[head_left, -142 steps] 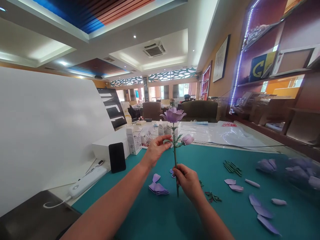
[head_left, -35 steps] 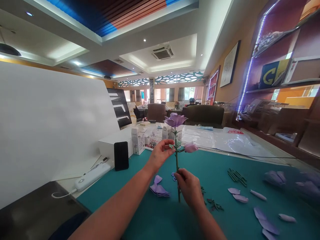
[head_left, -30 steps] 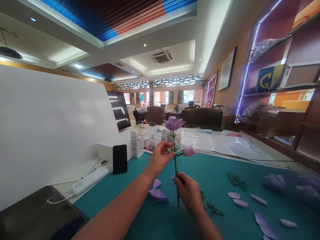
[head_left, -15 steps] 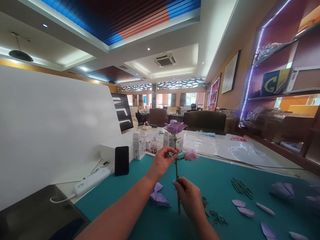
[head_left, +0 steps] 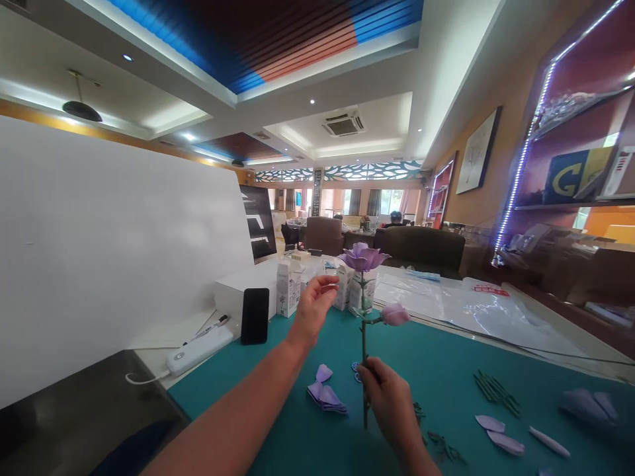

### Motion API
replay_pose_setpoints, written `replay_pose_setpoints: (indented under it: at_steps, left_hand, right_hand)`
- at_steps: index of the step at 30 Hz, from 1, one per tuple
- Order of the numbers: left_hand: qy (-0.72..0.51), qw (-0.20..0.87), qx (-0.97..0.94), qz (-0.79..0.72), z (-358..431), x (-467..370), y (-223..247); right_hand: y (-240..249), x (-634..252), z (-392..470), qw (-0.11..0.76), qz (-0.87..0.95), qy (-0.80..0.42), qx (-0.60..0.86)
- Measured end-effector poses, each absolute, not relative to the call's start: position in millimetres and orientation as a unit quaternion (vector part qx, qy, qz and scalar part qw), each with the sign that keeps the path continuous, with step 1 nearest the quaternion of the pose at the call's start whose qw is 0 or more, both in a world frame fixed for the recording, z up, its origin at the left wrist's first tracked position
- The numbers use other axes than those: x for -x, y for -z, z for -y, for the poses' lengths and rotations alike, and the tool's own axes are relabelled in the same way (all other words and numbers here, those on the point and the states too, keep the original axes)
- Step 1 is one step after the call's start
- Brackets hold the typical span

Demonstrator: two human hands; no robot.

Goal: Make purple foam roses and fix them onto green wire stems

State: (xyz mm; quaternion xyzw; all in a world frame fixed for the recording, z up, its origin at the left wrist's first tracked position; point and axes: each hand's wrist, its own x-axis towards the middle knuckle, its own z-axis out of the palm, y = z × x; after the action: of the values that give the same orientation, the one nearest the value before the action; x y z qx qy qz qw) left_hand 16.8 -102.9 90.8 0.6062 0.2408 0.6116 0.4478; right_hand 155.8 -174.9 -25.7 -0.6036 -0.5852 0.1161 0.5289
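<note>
My right hand (head_left: 389, 400) is closed round the lower green stem of an artificial flower (head_left: 364, 336), which stands upright above the mat. At its top is an open purple bloom (head_left: 364, 257), and a pink-purple bud (head_left: 395, 315) sticks out to the right on a side branch. Left of the stem, my left hand (head_left: 313, 305) is raised and apart from the flower, its fingers a little curled with a gap between them. Below it, a small stack of purple petals (head_left: 327, 399) lies on the teal mat (head_left: 278, 410). Small round bluish pieces (head_left: 356, 372) show beside my right fingertips.
Green stem pieces (head_left: 496, 393), loose petals (head_left: 501, 437) and a purple bundle (head_left: 588, 405) lie on the right. A black phone (head_left: 255, 316), white cartons (head_left: 288, 289) and a power strip (head_left: 199, 349) stand or lie left and behind. Clear plastic sheeting (head_left: 417, 297) covers the back right.
My left hand has let go of the flower's upper stem and moved left, away from it. My right hand still grips the lower stem. The camera view has turned slightly left.
</note>
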Motion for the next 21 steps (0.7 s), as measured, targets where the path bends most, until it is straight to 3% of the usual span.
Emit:
replay_pose_setpoints:
  at_steps: [7, 15, 21]
  left_hand:
    - [-0.599, 0.451, -0.617, -0.240, 118.7, 13.4, -116.6]
    - [-0.586, 0.456, -0.636, -0.209, 146.8, 13.7, -128.4]
    - [-0.508, 0.470, -0.702, -0.170, 171.4, 5.0, -121.7]
  right_hand:
    - [16.9, -162.1, 173.1, 0.509, 0.597, -0.142, 0.604]
    - [-22.1, -201.3, 195.6, 0.520, 0.578, -0.014, 0.629]
    - [-19.1, -243.7, 220.8, 0.512, 0.577, 0.058, 0.634]
